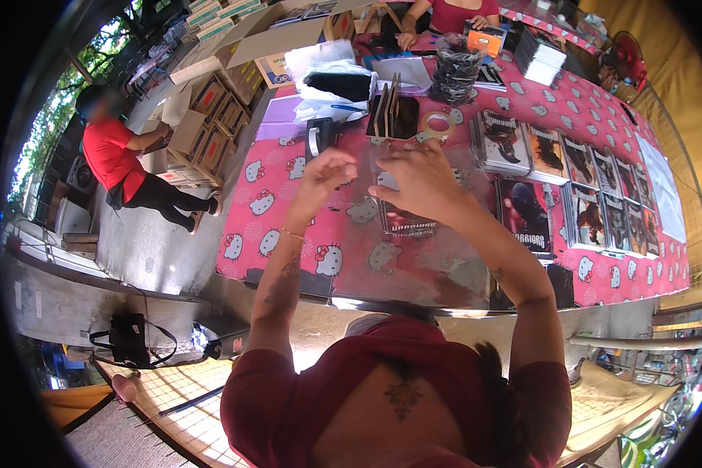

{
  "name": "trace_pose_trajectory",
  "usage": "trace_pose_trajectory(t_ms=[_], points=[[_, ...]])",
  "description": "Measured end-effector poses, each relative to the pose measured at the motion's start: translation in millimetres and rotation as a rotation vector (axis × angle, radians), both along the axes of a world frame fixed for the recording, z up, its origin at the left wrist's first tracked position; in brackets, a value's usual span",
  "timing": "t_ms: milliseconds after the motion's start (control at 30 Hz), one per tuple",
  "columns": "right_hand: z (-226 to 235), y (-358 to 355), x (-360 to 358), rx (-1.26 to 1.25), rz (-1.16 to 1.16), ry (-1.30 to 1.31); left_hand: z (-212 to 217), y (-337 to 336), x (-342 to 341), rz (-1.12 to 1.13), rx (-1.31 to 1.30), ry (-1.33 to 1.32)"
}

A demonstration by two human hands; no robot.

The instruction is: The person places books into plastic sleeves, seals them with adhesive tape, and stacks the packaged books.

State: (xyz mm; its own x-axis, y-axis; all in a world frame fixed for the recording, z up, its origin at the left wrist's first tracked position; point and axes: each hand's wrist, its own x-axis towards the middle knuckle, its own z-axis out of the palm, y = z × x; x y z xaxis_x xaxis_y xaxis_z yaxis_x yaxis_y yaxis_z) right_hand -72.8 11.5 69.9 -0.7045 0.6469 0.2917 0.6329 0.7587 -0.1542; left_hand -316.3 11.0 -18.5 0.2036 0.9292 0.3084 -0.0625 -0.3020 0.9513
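My left hand [326, 178] is raised over the near part of the table, fingers curled inward toward the thumb; whatever may be between the fingertips is too small to make out. My right hand [420, 178] is beside it, palm down, thumb apart from the bent fingers, with nothing visible held. Below the hands lies a dark-covered spiral notebook [407, 221] with a clear plastic sheet [444, 265] about it; my right hand and forearm hide part of the notebook. Just beyond my left hand stands a black tape dispenser [317, 139]. A roll of tape [437, 125] lies beyond my right hand.
Stacks of spiral notebooks [504, 142] fill the table's right side. A dark upright holder [395, 113] and black wrapped roll [454, 70] stand farther back. Across the table a person [452, 14] works; another person [117, 148] stands left by cardboard boxes [203, 129].
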Motion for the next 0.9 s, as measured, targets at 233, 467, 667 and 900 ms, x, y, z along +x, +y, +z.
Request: trace_pose_trajectory(t_ms=[233,467,667,900], points=[[8.0,-4.8,15.9,0.104,0.034,0.041,55.3,24.7,15.4,-0.109,0.258,0.496],[-66.1,16.5,141.8,-0.288,-0.211,0.656,61.9,38.2,29.8,-0.148,0.195,0.387],[-89.3,13.0,119.9,-0.207,0.048,0.44,88.1,39.0,-8.9,-0.23,0.094,0.363],[-89.6,26.5,111.2,-0.223,0.24,0.24,77.5,54.4,47.2,-0.221,0.423,0.811]])
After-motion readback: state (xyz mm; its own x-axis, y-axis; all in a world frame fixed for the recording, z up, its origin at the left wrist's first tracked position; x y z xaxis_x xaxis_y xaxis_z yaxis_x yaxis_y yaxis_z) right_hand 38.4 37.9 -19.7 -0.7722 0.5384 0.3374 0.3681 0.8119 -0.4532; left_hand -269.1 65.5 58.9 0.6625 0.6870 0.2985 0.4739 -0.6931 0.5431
